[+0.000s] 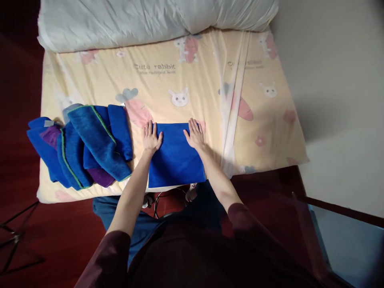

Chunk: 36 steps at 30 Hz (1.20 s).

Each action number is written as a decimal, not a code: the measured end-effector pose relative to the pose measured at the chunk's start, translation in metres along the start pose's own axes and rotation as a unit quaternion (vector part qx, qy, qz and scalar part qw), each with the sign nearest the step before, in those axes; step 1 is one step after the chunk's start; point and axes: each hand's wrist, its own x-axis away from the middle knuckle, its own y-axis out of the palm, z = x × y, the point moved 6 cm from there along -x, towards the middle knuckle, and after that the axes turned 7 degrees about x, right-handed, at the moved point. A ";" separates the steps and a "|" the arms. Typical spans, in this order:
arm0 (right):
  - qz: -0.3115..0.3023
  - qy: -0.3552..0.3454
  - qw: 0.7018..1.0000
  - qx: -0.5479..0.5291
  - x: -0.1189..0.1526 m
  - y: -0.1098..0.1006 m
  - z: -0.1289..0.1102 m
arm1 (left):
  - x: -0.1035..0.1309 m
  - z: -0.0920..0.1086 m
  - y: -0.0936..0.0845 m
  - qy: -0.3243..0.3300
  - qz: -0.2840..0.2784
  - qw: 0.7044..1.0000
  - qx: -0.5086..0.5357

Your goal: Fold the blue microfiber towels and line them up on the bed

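Observation:
A blue towel [177, 160] lies flat as a neat rectangle at the near edge of the bed, its front end reaching the edge. My left hand [152, 138] rests open on its far left corner, palm down with fingers pointing away from me. On the far right corner lies my right hand [195, 135], also open and flat with the thumb spread inward. Left of the towel is a loose heap of blue and purple towels [93, 138], some with green edging. How many the heap holds I cannot tell.
A yellow sheet [195, 80] with rabbit and carrot prints covers the bed. Along its far side lies a rolled white quilt [144, 20]. A pale wall [336, 80] stands to the right. Black tripod legs [15, 238] show at lower left, and a cable [156, 204] hangs below the edge.

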 end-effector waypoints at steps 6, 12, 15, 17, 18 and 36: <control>0.018 0.035 0.999 0.014 0.002 -0.011 -0.011 | 0.018 0.020 -0.008 0.014 0.008 1.000 -0.015; -0.008 -0.069 0.998 0.001 0.067 0.000 -0.095 | 0.093 0.069 0.013 0.079 -0.047 0.995 -0.027; -0.029 -0.074 0.997 -0.016 0.093 0.011 -0.111 | 0.116 0.072 0.024 0.078 -0.061 0.995 -0.030; -0.017 -0.048 0.999 -0.017 0.097 0.010 -0.100 | 0.119 0.067 0.022 0.079 -0.059 0.995 -0.025; -0.009 -0.040 0.999 -0.017 0.096 0.008 -0.091 | 0.119 0.063 0.019 0.078 -0.056 0.995 -0.022; 0.005 0.000 1.000 0.029 0.119 -0.014 -0.075 | 0.139 0.064 0.005 0.043 -0.032 0.998 -0.024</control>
